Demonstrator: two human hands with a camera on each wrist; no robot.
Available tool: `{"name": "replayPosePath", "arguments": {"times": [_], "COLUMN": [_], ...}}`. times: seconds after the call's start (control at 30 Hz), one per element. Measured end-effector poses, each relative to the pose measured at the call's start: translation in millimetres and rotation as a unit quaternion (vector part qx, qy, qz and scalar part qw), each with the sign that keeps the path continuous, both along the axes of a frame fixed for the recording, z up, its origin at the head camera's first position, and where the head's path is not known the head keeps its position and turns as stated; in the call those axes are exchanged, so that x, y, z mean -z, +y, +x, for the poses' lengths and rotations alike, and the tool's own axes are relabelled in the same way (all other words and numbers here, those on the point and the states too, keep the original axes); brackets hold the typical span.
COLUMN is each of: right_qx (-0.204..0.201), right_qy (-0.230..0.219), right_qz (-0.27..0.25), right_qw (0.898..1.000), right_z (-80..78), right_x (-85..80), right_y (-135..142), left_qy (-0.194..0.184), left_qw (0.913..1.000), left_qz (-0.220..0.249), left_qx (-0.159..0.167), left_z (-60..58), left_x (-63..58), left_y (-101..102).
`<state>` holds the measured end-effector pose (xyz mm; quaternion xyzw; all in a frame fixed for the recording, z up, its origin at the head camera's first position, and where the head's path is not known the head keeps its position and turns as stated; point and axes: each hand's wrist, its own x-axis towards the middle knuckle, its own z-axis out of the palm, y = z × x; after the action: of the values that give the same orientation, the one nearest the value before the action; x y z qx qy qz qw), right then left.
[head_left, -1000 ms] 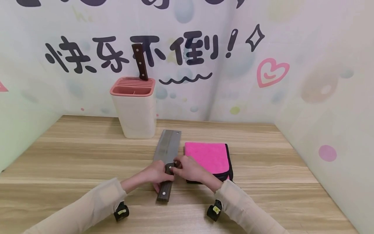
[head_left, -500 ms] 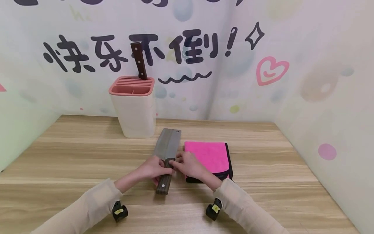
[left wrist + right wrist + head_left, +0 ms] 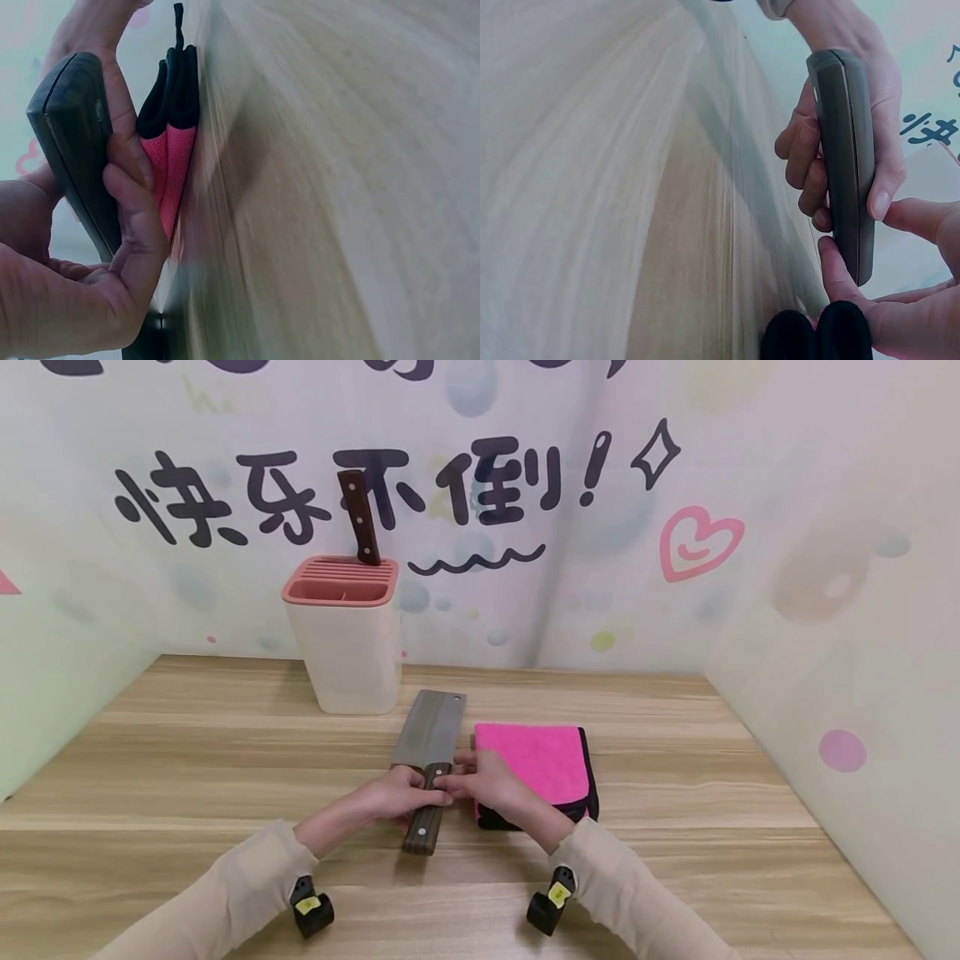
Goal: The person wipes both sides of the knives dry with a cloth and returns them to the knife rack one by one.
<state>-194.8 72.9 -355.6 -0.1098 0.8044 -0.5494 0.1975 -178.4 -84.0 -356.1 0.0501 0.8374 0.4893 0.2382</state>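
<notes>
A cleaver (image 3: 431, 727) with a broad grey blade and dark wooden handle points away from me, near the middle of the table in the head view. My left hand (image 3: 387, 792) grips its handle, thumb across the top and fingers curled underneath. From the right, my right hand (image 3: 491, 781) pinches the handle close to the blade, with its thumb near the left thumb. Both wrist views show the handle (image 3: 847, 142) raised above the wood. Beside the right hand lies a folded pink cloth (image 3: 534, 764) with black edging, partly covered by that hand.
Behind the cleaver, to the left, stands a white knife holder (image 3: 347, 656) with a pink slotted top. A dark-handled knife (image 3: 360, 518) stands in it. The wood-grain table (image 3: 187, 768) ends at a printed wall at the back.
The cleaver's handle end has shifted slightly away from me, while the blade's far end stays about where it was. The right-hand fingers have straightened a little beside the handle.
</notes>
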Motion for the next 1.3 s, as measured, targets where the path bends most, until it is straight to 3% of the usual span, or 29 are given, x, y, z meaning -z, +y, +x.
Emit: {"name": "replayPosePath", "arguments": {"times": [0.17, 0.4, 0.53, 0.67, 0.93, 1.3], "right_qx": [-0.016, -0.005, 0.011, 0.03, 0.023, 0.018], "right_qy": [-0.002, -0.013, -0.047, -0.097, -0.114, -0.102], "right_qz": [-0.023, -0.063, -0.111, -0.178, -0.23, -0.231], "right_qw": [1.0, 0.998, 0.993, 0.979, 0.966, 0.967], "right_z": [-1.2, -1.6, -2.7, -3.5, -5.8, -6.2], "right_x": [4.0, 6.5, 5.8, 3.1, -0.4, -7.6], "right_y": [3, 6, 7, 8, 12, 15], "left_qy": [0.038, 0.081, 0.052, -0.001, 0.032, 0.056], "left_qw": [0.9992, 0.9966, 0.9949, 0.983, 0.9824, 0.9757], "left_qz": [-0.005, 0.014, 0.086, 0.183, 0.183, 0.212], "left_qx": [-0.009, -0.005, -0.001, -0.009, -0.013, -0.006], "left_z": [1.0, 0.3, 1.6, 3.7, 8.7, 16.3], "left_x": [3.8, 8.1, 6.4, 4.0, 3.5, 1.7], "left_y": [2, 3, 4, 8, 12, 17]}}
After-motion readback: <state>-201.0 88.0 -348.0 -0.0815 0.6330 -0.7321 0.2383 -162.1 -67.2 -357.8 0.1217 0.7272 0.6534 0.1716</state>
